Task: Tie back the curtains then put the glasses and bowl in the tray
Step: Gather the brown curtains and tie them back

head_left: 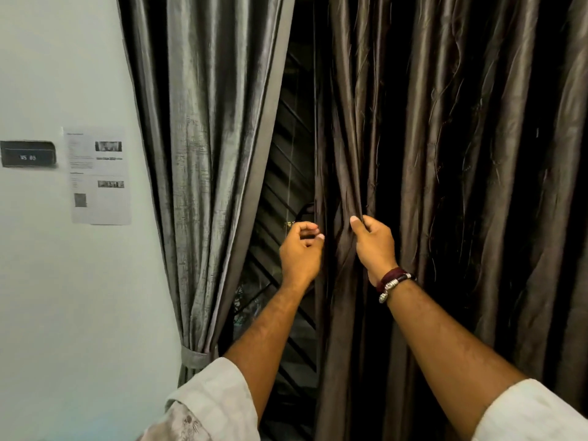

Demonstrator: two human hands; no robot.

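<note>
Brown curtain (445,154) in right grip (374,246)

we face two curtains: the left curtain (203,154), cinched low by a tieback (194,358), hangs beside a wall (63,297) bearing a notice (97,175) and a plaque (28,153); window slats (286,192) show behind the gap; the right curtain (445,154) hangs right.

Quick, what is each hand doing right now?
Left hand: fingers curled, apparently holding nothing, beside the right curtain.
Right hand: gripping a fold of that curtain.
</note>
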